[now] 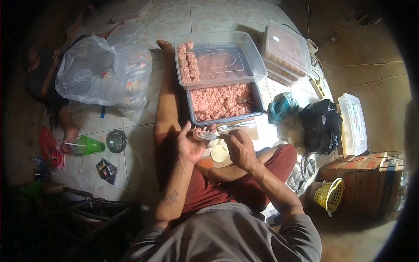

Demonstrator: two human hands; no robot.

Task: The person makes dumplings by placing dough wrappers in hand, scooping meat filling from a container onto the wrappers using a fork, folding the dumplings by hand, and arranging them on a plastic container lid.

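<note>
My left hand (192,146) is palm up, its fingers curled round a small wrapper topped with pink filling (199,131). In my right hand (241,149) is a fork (209,136), its tines against that filling. Just beyond my hands sits a dark tray (190,105) of pink minced filling, with a utensil lying in it at the right. A clear plastic box (260,65) rests over the tray's far edge and holds rows of filled pieces along its left side. A pale round wrapper (219,153) lies below my hands.
Plastic bags (104,74) stand at the left, near another person's foot (70,134), a green cup (91,145) and a glass ashtray (116,141). At the right are stacked boxes (286,50), a black bag (322,126), a yellow basket (329,196) and cartons (366,183).
</note>
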